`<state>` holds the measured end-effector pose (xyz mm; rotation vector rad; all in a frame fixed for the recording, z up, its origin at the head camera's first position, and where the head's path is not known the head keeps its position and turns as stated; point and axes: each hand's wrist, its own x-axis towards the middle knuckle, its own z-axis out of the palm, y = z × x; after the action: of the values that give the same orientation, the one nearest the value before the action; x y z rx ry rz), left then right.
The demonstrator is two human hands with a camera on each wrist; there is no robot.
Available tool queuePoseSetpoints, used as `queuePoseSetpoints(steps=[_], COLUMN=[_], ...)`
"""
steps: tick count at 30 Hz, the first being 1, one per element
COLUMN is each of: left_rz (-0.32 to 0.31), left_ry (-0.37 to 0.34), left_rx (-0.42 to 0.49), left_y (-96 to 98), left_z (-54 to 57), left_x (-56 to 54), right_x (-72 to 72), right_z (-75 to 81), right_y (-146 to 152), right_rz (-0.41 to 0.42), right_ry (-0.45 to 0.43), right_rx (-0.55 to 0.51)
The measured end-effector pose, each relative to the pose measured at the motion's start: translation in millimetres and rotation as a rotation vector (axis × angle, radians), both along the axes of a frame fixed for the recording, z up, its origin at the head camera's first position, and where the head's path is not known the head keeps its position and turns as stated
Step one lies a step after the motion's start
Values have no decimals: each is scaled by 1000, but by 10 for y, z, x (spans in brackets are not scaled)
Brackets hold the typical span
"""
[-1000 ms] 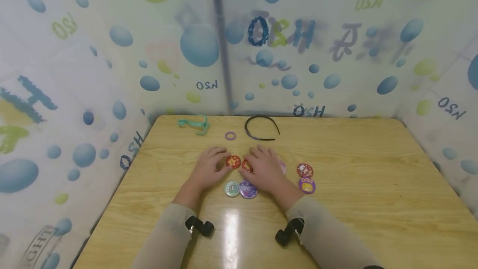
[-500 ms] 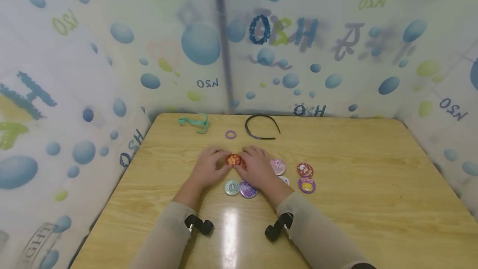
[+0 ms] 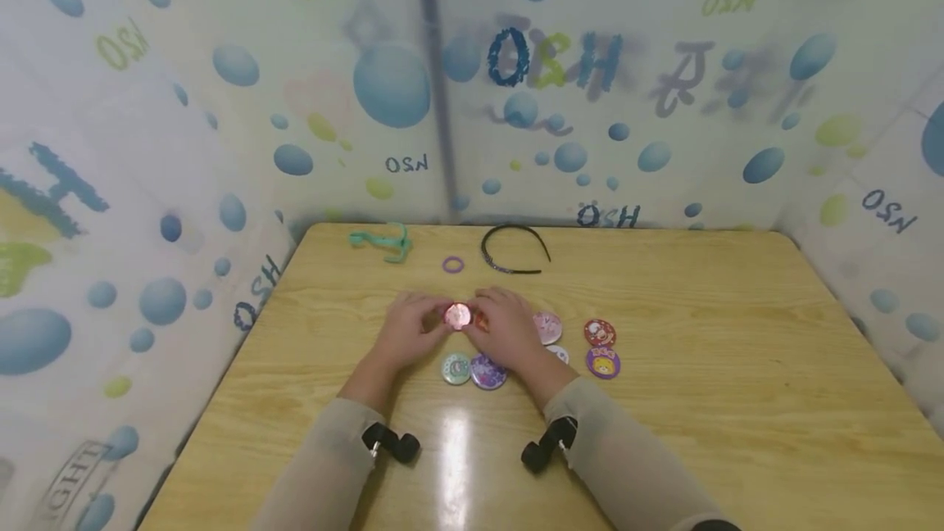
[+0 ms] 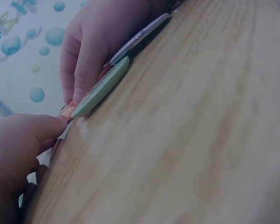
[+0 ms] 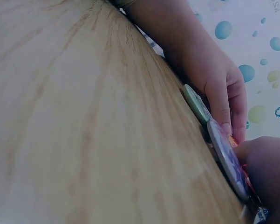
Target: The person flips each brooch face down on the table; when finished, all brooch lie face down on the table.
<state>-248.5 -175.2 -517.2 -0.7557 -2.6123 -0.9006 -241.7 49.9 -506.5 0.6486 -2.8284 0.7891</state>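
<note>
Both hands meet at a round red pin badge (image 3: 458,316), its face washed out by glare. My left hand (image 3: 409,329) pinches its left edge between thumb and fingers. From the opposite side my right hand (image 3: 507,330) grips its right edge. A second red badge (image 3: 482,320) shows partly beneath the right hand's fingers. Closer to me lie a mint green badge (image 3: 456,368) and a purple badge (image 3: 488,371), side by side. In the left wrist view the green badge (image 4: 102,88) stands in front of the thumbs and hides most of the red one.
Right of the hands are a pink badge (image 3: 547,328), a half-covered white badge (image 3: 558,353), a red badge (image 3: 600,333) and a purple bear badge (image 3: 603,362). Along the back lie a teal claw-shaped piece (image 3: 383,242), a purple ring (image 3: 453,264) and a black headband (image 3: 515,271).
My right hand has shifted left from the second red badge to the first, uncovering the pink and white badges. The held badge has tilted and now catches the light.
</note>
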Motion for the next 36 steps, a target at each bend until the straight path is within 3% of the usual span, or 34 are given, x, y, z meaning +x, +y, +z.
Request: queuePoseSetpoints(steps=[13,16,22,32,36], left_rz=[122,134,126,79,85], left_ry=[-245,-264,-276,-194,-199], left_rx=[63,82,95,160,178], left_y=[32,34,44,26,21], left_z=[73,62,29,71,68], left_x=[26,36,34,27,27], right_x=[-3,7,14,0,-4], right_z=[8,6,-10,-25,-39], right_y=[37,42,50,49,48], right_rz=[3,0,-29,-20,-20], right_ry=[-9,-14,-28,27,35], right_rx=[-97,-131,-167,-242,-257])
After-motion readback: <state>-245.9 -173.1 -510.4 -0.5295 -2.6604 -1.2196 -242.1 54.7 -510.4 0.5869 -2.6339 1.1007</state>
